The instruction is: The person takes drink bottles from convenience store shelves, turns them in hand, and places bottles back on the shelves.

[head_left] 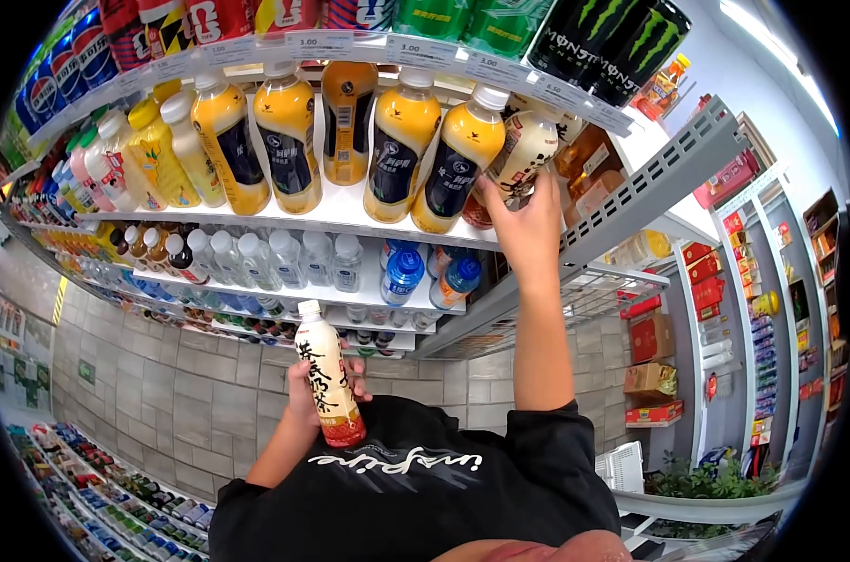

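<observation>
My left hand [302, 398] is wrapped around a milk tea bottle [324, 361] with a white cap, cream label with dark characters and a red base. It holds the bottle nearly upright in front of my chest. My right hand [530, 225] reaches to the right end of the shelf, its fingers closed around the lower part of a similar cream bottle [528, 142], which leans there. Directly left of that one stands a yellow bottle [459, 169] with a dark label, close to my thumb. The cream bottle's base is partly hidden by my hand.
Several yellow bottles [289, 140] line the same shelf. Above is a price-tagged shelf edge [350, 44] with cans, including black Monster cans [579, 42]. A grey perforated post [650, 178] stands right of my forearm. Clear water bottles [284, 258] fill the shelf below.
</observation>
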A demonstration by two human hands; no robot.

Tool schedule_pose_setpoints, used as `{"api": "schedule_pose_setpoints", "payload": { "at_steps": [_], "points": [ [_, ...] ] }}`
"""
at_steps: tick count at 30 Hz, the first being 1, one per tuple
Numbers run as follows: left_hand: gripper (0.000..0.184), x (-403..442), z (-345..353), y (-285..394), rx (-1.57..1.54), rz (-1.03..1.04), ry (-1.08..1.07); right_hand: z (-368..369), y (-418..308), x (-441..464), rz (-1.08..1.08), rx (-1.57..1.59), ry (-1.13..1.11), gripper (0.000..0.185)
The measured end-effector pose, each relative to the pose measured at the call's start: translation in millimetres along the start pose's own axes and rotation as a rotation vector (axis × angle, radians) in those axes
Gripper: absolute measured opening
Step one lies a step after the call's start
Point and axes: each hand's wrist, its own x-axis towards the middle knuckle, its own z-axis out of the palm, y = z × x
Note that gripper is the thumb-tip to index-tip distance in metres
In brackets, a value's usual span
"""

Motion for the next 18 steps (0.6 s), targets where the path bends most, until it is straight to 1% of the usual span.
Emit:
{"api": "schedule_pose_setpoints", "payload": {
  "at_steps": [1,2,4,5,7,8,10,12,14,15,16,17,18],
  "points": [
    [0.069,0.1,1.1,0.4,0.022,0.003,-0.004,3.4,8.3,-3.9,-0.024,-0.053,0.041,0.064],
    [0.069,-0.3,2.3,0.4,0.043,0.007,-0.007,-1.6,8.5,-6.4,-0.019,-0.047,0.044,0.064],
    [0.069,0.0,5.8,-0.2,0.051,0.022,-0.027,-12.8,4.8,-8.2,0.333,0.229,-0.300,0.070],
    [0.069,-1.3,7.5,-0.8,0.038,0.029,-0.008,-9.1,10.2,-10.2,0.335,0.232,-0.300,0.070],
    [0.069,-3.7,8.3,-2.3,0.035,0.023,0.025,-0.6,21.3,-14.7,0.096,0.211,-0.154,0.066],
    [0.069,-3.5,8.1,-3.3,0.040,0.018,0.026,1.0,23.9,-15.5,0.101,0.213,-0.149,0.066],
    [0.070,-2.5,8.9,-5.2,0.049,-0.005,0.017,4.1,17.9,-15.4,0.038,0.089,-0.076,0.069],
    [0.070,-2.9,9.6,-5.4,0.064,-0.013,0.011,-1.0,10.6,-16.2,0.064,0.083,-0.082,0.067],
    [0.070,-4.0,10.1,-5.9,0.067,-0.002,0.008,-9.2,2.5,-18.1,0.201,0.182,-0.196,0.067],
    [0.070,-5.0,11.2,-6.1,0.067,-0.005,0.015,-7.6,3.9,-19.0,0.205,0.182,-0.195,0.067],
    [0.070,-6.4,12.0,-6.7,0.070,-0.015,0.018,-4.5,7.8,-20.3,0.159,0.245,-0.169,0.066],
    [0.072,-8.4,12.7,-7.9,0.124,-0.011,0.088,-1.4,13.8,-22.6,0.118,0.303,-0.138,0.066],
    [0.073,-8.5,13.3,-8.4,0.184,-0.021,0.149,5.5,24.6,-24.0,0.046,0.203,-0.091,0.063]
  ]
}}
